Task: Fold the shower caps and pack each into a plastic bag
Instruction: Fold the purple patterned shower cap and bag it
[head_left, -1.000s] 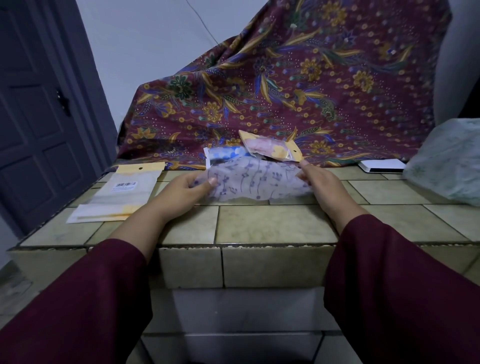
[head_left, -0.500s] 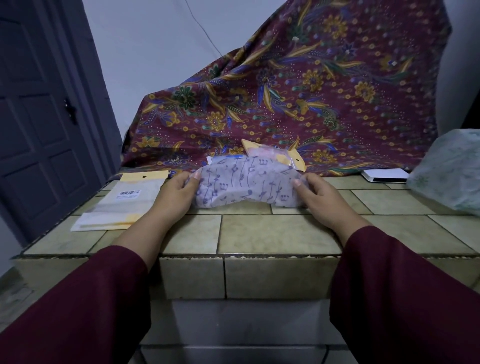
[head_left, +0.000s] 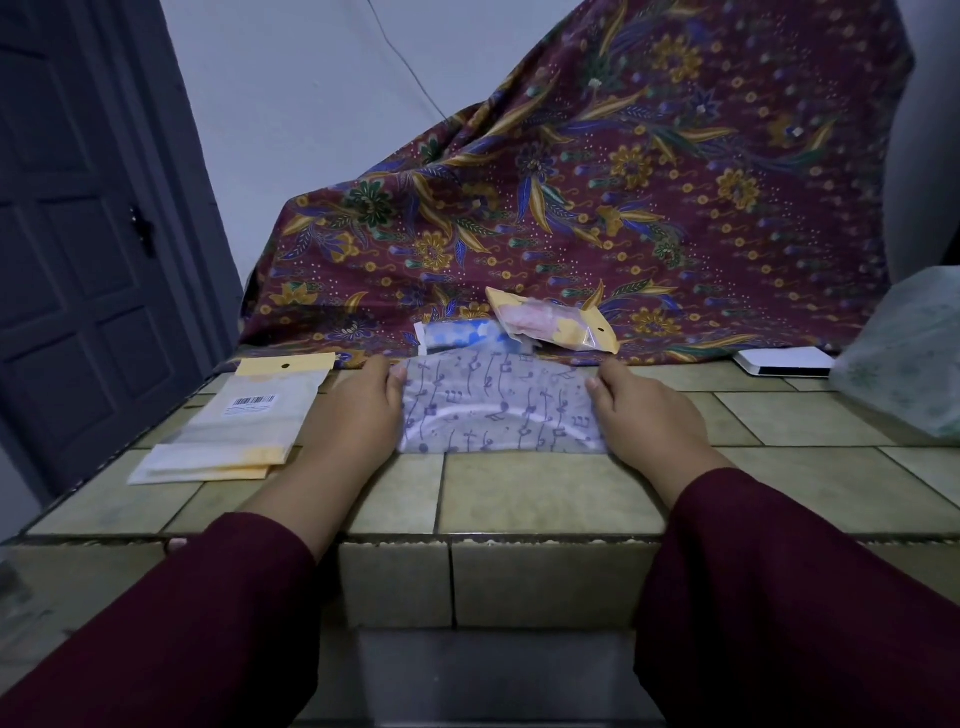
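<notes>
A music-note-printed shower cap (head_left: 498, 408) is pinched flat on the desk (head_left: 545, 493) between the fingers of the left hand (head_left: 358, 415) and right hand (head_left: 644, 415), beside barcode-labelled plastic bags (head_left: 244, 421), text unreadable.

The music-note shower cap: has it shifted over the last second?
Yes. The music-note shower cap, which earlier reached back to the packed pink bag, is now folded toward the counter's front edge, pressed flat between both hands.
</notes>
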